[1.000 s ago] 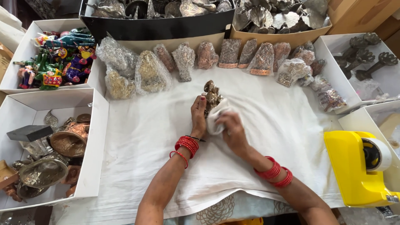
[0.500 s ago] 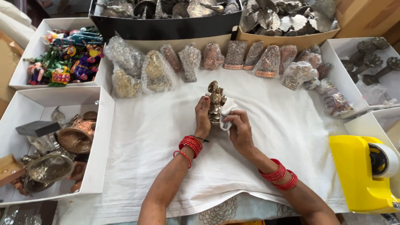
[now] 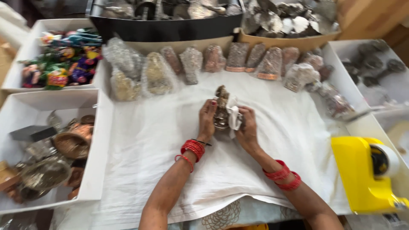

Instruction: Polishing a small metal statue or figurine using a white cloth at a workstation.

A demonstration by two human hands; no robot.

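Figurine (image 3: 221, 111) mid-cloth (image 3: 140, 140), wrapped pieces (image 3: 191, 64) behind, trays (image 3: 100, 127) left, tape dispenser (image 3: 362, 170) right

Both bare forearms wore stacked red bangles (image 3: 194, 149), the left hand (image 3: 207, 120) showing a red-painted thumbnail.

A craft packing workshop: boxes of metal figurines (image 3: 64, 145), bagged pieces (image 3: 191, 64), tape dispenser (image 3: 366, 174).

White cloth (image 3: 140, 140) over table – wooden wall (image 3: 366, 19) top right – soft daylight
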